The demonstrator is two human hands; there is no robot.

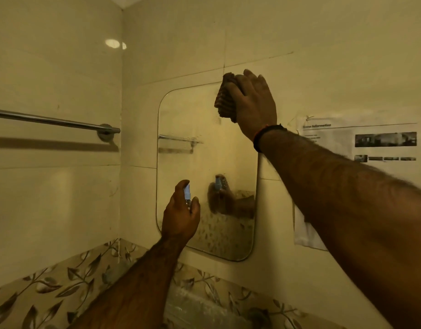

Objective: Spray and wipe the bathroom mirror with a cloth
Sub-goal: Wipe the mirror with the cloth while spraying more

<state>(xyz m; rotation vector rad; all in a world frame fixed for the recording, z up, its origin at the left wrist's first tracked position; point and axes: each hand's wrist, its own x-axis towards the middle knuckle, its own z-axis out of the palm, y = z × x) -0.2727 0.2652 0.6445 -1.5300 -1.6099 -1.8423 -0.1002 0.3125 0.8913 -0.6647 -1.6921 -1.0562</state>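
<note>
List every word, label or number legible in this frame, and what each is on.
"Information": second word of the bold heading on the paper notice taped to the wall right of the mirror; the word before it is blurred.
Notice body lines and photo captions: too blurred.
Spray bottle: no readable label.

I can see a paper sheet (361, 148) stuck on the wall right of the mirror (204, 162). Its heading ends in "Information". The other words are too blurry for me to read.

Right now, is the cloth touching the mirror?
Touching. The head view shows the right hand pressing the cloth flat onto the mirror at its top edge, with no gap visible.
</note>
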